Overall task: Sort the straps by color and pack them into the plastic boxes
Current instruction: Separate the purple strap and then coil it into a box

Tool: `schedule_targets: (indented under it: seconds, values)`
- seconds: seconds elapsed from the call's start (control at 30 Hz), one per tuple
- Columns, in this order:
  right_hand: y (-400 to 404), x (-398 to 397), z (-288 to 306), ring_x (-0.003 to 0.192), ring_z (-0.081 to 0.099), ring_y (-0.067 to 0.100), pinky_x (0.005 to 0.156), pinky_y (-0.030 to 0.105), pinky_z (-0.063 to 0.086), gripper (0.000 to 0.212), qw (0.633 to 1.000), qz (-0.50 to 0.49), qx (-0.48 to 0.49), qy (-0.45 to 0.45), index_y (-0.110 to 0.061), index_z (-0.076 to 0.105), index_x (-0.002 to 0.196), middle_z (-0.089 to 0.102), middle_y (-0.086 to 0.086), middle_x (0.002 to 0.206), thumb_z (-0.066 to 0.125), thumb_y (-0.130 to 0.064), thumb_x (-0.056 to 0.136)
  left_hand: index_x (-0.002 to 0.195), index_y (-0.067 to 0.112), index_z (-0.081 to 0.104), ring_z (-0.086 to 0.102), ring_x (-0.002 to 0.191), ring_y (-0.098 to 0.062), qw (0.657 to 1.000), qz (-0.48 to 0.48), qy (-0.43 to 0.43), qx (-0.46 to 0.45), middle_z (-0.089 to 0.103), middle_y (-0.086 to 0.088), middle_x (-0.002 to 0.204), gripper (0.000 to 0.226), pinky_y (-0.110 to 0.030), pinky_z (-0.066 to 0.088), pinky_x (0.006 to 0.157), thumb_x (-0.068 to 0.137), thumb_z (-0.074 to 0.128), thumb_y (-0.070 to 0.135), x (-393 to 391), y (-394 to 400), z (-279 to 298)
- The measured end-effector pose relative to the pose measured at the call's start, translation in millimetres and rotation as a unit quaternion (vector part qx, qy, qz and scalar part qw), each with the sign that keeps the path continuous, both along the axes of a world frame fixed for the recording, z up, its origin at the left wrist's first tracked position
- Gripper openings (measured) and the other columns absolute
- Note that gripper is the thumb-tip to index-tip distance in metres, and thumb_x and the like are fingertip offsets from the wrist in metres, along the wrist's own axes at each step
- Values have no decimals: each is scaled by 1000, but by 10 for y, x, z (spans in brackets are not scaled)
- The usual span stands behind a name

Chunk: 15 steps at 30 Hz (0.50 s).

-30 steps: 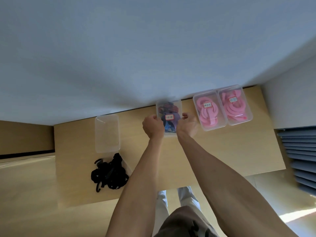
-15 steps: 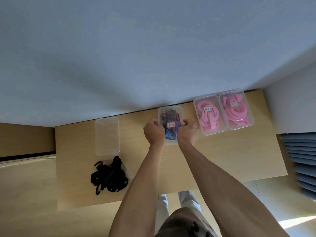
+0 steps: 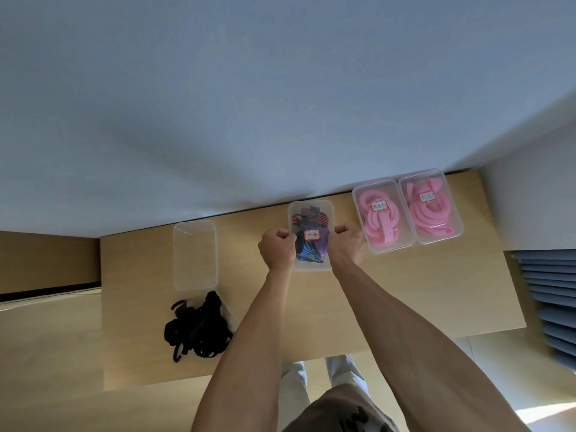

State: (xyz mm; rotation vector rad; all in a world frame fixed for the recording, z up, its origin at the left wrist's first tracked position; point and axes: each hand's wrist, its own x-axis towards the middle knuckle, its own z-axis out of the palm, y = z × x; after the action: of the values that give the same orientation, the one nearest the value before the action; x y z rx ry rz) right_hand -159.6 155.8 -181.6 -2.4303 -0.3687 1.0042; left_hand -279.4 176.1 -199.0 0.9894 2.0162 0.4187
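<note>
Against the grey wall (image 3: 249,104), a wooden table (image 3: 420,291) holds 4 boxes.

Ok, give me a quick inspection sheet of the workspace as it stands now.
Surface: light wooden table against a pale wall.
Job's things: box of striped and blue straps, labelled lid on; two lidded pink strap boxes side by side at right; clear box, no straps seen in it; black straps heaped in another box.
Clutter: nothing seen.
Grippers: left hand and right hand grip the striped box's long sides.
Cables: nothing seen.
Surroundings: blue slats at right; wooden floor.
</note>
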Motion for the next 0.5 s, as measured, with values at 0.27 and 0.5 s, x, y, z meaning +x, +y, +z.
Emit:
schedule_targets:
  seconds: [0.27,0.5]
  values:
    - [-225,-60,82,84,59,32,67,33,41,20,999,10,20,-49,-11,71,90,69,10,92,53,-2,87,91,13,70,66,89,-30,999,-16,18,-47,73,-5,94,15,-33,52,73,92,58,21,-69,-354,79]
    - [-579,-119,25,83,63,31,73,31,49,22,999,27,-32,13,-13,76,91,73,12,92,56,-7,84,87,6,77,67,88,-30,999,32,-2,-31,75,-8,90,23,-27,47,70,80,58,-5,-45,-514,119]
